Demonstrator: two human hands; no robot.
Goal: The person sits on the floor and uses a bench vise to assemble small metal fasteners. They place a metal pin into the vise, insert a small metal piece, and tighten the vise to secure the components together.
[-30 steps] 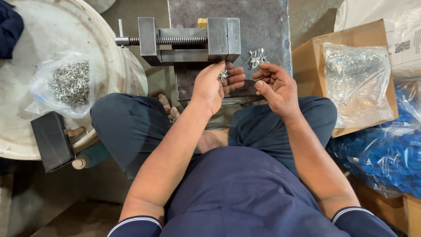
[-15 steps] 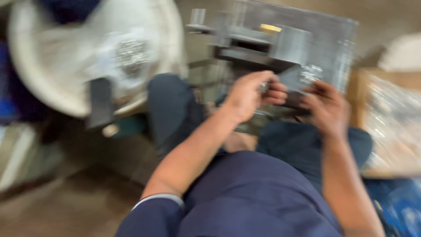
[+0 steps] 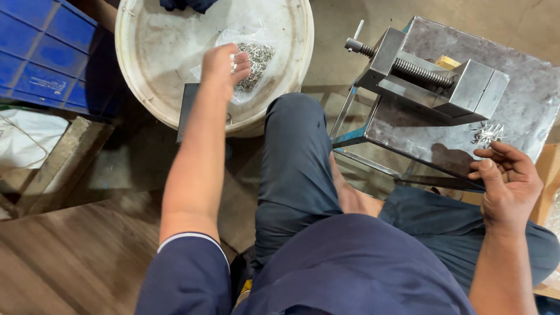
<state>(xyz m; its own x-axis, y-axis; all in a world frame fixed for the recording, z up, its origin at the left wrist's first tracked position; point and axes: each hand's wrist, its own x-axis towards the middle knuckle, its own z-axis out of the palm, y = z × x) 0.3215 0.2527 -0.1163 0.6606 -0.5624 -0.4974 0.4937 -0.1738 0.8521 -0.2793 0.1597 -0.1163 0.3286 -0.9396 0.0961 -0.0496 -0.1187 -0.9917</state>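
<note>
The left hand (image 3: 224, 65) is stretched out over a big white tub (image 3: 146, 87). Its fingers are curled together around a small shiny metal piece (image 3: 233, 63). Just beside that hand, inside the tub, lies a clear bag of small metal pieces (image 3: 254, 58). The right hand (image 3: 507, 181) rests on the edge of a grey metal surface (image 3: 525, 93), fingers loosely bent, holding nothing I can see. A little pile of metal bits (image 3: 487, 134) lies just above that hand. A steel vise (image 3: 431, 79) sits further up.

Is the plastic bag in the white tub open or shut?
Open: the plastic bag gapes, metal pieces exposed, with the left hand at its mouth.
</note>
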